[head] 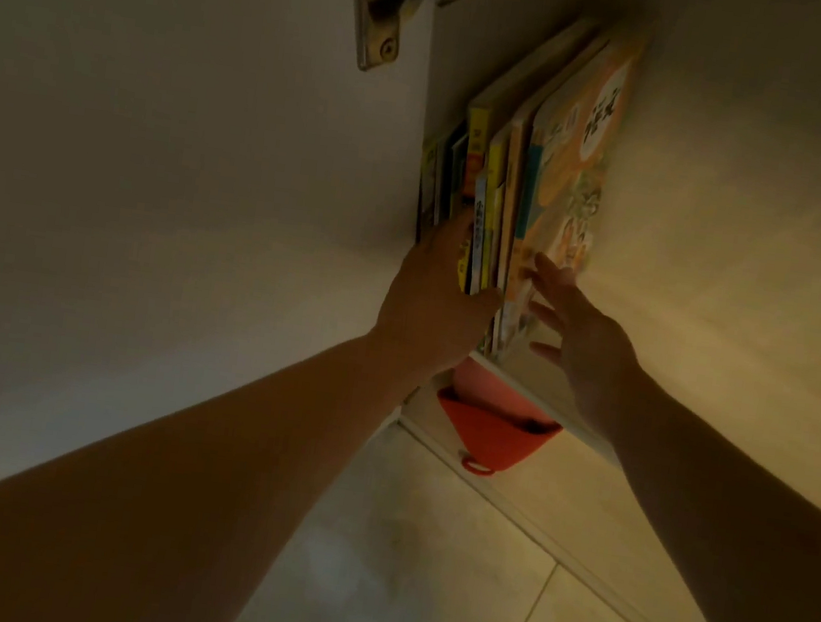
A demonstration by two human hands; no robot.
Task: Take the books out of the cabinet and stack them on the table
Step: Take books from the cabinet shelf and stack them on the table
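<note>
My arms reached over the tiled floor (443, 573). A red hanging item (491, 437) below the shelf could not be identified. My left hand (437, 309) gripped several upright picture books (516, 194) in the cabinet (716, 245); my right hand (585, 342) was spread beside the largest cover. No book appeared removed; the desk was out of view.

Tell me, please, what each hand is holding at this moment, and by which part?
The left hand grips a few thin books by their lower spines. The right hand, fingers spread, holds nothing.
</note>
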